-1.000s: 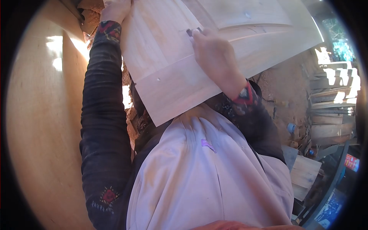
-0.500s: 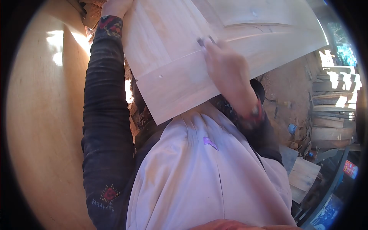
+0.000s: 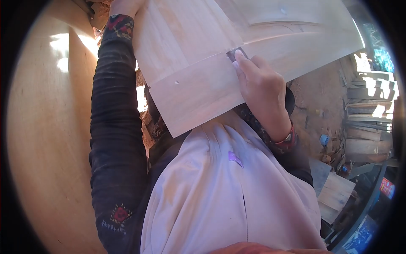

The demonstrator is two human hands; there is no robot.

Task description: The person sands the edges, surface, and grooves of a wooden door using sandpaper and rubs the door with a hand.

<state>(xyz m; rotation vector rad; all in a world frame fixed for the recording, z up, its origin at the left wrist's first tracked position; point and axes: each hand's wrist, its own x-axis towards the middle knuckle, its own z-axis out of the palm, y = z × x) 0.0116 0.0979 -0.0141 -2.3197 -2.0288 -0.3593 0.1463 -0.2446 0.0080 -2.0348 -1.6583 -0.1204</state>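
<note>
A pale wooden panel door (image 3: pixel 190 99) with raised fields lies slanted across my lap, its near corner over the light apron (image 3: pixel 220 199). My right hand (image 3: pixel 264 84) pinches a small dark folded piece of sandpaper (image 3: pixel 235 53). It presses the sandpaper on the door's face, close to the joint between the bottom rail and the upright piece. At the top edge of the view, my left hand (image 3: pixel 126 6) is by the door's left edge. Its fingers are out of the frame, so their grip is hidden.
A large smooth wooden board (image 3: pixel 42 139) stands along the left side. To the right, stacked wood strips (image 3: pixel 368 110) lie beyond the dirt floor (image 3: pixel 315 93). A blue round object (image 3: pixel 325 139) and wooden offcuts (image 3: pixel 336 192) are lower right.
My right hand has moved slightly right and down across the door with the sandpaper and is less blurred. The door and left arm have barely shifted.
</note>
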